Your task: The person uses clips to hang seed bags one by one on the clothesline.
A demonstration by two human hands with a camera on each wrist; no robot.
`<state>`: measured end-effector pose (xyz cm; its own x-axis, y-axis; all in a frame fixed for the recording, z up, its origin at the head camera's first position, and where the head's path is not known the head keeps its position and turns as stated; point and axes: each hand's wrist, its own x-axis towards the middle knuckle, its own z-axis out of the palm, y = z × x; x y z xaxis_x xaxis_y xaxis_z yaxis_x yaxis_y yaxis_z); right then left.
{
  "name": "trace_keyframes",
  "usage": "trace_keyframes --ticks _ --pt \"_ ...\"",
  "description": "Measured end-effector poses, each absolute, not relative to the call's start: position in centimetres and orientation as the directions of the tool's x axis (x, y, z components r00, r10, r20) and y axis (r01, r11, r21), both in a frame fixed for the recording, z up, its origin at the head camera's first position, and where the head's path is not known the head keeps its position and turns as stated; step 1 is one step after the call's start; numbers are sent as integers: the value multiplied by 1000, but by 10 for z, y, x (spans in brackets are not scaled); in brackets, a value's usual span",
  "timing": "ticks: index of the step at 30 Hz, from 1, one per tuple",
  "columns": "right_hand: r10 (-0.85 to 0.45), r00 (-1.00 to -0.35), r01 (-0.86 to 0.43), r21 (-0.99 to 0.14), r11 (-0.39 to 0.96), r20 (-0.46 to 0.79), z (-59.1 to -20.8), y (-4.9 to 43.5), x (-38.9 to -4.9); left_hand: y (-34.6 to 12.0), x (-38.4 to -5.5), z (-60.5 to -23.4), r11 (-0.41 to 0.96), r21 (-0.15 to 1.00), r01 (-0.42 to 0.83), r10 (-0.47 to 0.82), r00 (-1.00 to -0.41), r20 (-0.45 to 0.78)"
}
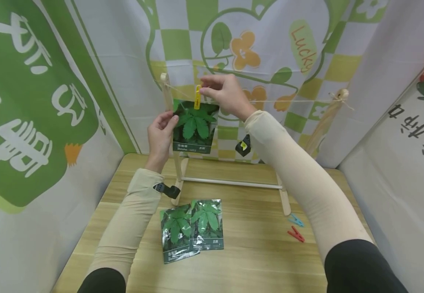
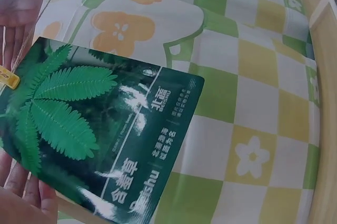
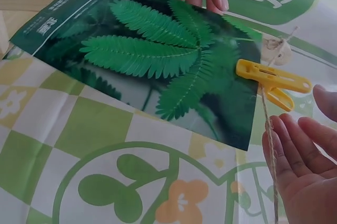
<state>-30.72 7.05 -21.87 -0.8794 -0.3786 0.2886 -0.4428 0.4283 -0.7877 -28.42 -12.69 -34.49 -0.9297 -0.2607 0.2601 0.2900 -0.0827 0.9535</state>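
Observation:
A dark green seed packet (image 1: pixel 195 129) with a leaf picture hangs from a string (image 3: pixel 269 145), fastened near its top by a yellow clothespin (image 3: pixel 274 79). The left hand (image 1: pixel 162 136) holds the packet's left edge, with the thumb at the front and fingers partly hidden behind. Just right of the clothespin is the right hand (image 1: pixel 230 94). In the right wrist view, its thumb and fingers are spread apart, with a gap between them and the clothespin's handles. Two similar seed packets (image 1: pixel 175 232) lie overlapping on the table.
A wooden stand with a left post (image 1: pixel 177 167), a right post (image 1: pixel 323 120) and a white crossbar (image 1: pixel 231 183) carries the string. Blue (image 1: pixel 296 220) and red (image 1: pixel 296 234) clothespins lie on the table (image 1: pixel 255 260) by its right foot. Printed cloth (image 1: pixel 176 44) hangs behind.

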Motion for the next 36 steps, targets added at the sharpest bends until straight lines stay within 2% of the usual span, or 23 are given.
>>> trace_keyframes --ticks 10,18,28,36 --pt "-364 -868 -465 -808 362 336 -224 82 -304 -132 -276 -345 -58 937 346 -264 -910 319" --pt "-349 -826 -541 -798 266 444 -230 96 -293 -135 -267 -343 -72 918 391 -238 -900 365" --pt "-334 -770 -605 -788 111 544 -245 115 -277 -138 -252 -343 -43 923 381 -187 -911 367" --pt "-312 -725 -667 -739 95 614 -255 130 -261 -141 -242 -348 -28 934 356 -159 -924 347"
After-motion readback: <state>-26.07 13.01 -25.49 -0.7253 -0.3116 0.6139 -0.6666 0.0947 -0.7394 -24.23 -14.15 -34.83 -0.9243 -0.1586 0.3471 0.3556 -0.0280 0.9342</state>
